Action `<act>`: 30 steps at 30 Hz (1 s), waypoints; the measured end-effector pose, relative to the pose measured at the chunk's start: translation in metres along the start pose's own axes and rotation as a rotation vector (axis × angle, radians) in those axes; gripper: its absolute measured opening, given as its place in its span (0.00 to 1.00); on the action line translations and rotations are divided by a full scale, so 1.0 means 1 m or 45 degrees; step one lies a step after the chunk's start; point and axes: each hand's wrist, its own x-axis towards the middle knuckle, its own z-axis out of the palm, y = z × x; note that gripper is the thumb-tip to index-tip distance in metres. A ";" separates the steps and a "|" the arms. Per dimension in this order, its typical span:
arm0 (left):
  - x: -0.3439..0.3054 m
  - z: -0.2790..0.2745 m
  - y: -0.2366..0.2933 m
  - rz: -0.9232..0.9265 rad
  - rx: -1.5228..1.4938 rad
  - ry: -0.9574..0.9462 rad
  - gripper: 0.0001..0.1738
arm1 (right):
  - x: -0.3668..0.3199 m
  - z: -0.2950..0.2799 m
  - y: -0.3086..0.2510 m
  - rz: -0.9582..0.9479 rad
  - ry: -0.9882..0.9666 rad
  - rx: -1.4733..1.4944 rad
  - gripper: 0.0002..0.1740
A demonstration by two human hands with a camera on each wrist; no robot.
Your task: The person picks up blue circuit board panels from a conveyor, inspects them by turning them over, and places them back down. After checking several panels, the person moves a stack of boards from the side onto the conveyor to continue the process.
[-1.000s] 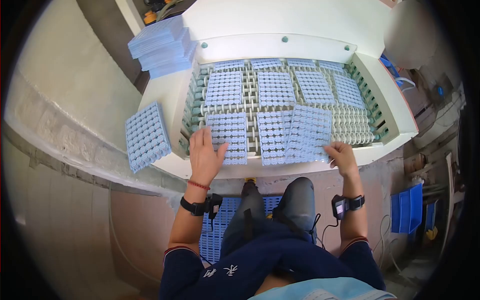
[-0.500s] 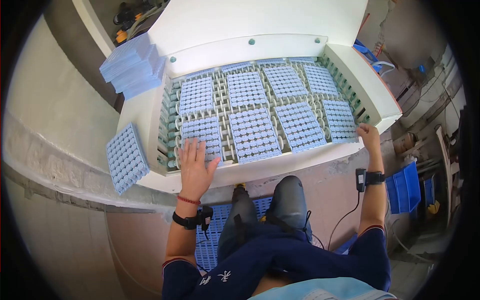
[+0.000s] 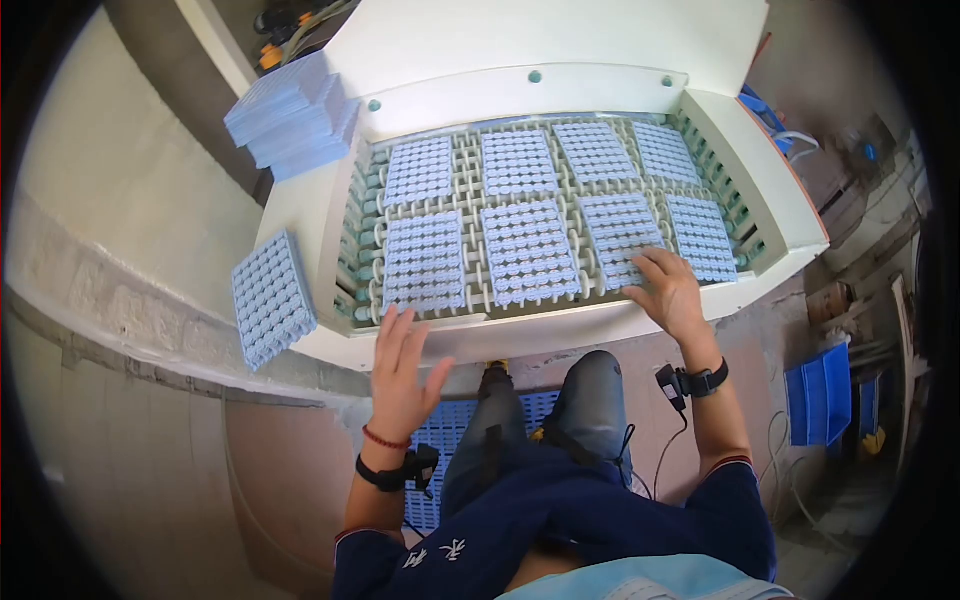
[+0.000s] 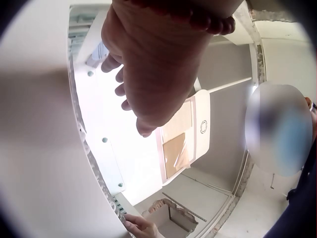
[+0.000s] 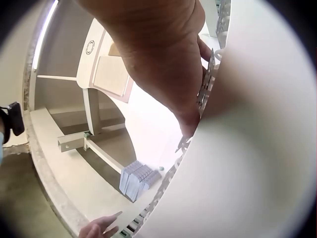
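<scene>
Light-blue trays of round cups lie in rows on the white roller bed (image 3: 471, 255). My left hand (image 3: 400, 375), fingers spread, hovers over the machine's front edge, just below the front-left tray (image 3: 424, 262); it holds nothing. On the near part of the third front tray (image 3: 618, 225) my right hand (image 3: 672, 298) has its fingertips, thumb apart from them. To its right lies the fourth front tray (image 3: 702, 238). In the right wrist view the right hand (image 5: 163, 64) reaches to a tray's edge, its fingertips partly hidden.
A pile of blue trays (image 3: 300, 115) stands on the machine's left back corner. Another tray stack (image 3: 272, 300) sits tilted at the left front corner. Blue bins (image 3: 818, 396) are on the floor at the right, and a blue slatted mat (image 3: 440, 430) lies underfoot.
Over the last second, separate trays came to fill the front row's right side. My right hand went right, then back left onto the third tray; my left hand came off the front-left tray toward me.
</scene>
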 end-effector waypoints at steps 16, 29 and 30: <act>-0.058 -0.088 -0.082 -0.832 -0.316 1.049 0.22 | 0.068 0.009 -0.144 -0.308 -0.272 0.756 0.15; -0.037 -0.069 -0.110 -0.624 -0.138 0.779 0.31 | 0.167 0.077 -0.287 -0.067 -0.657 1.271 0.24; -0.037 -0.071 -0.107 -0.628 -0.139 0.783 0.31 | 0.173 0.078 -0.294 -0.001 -0.727 1.311 0.28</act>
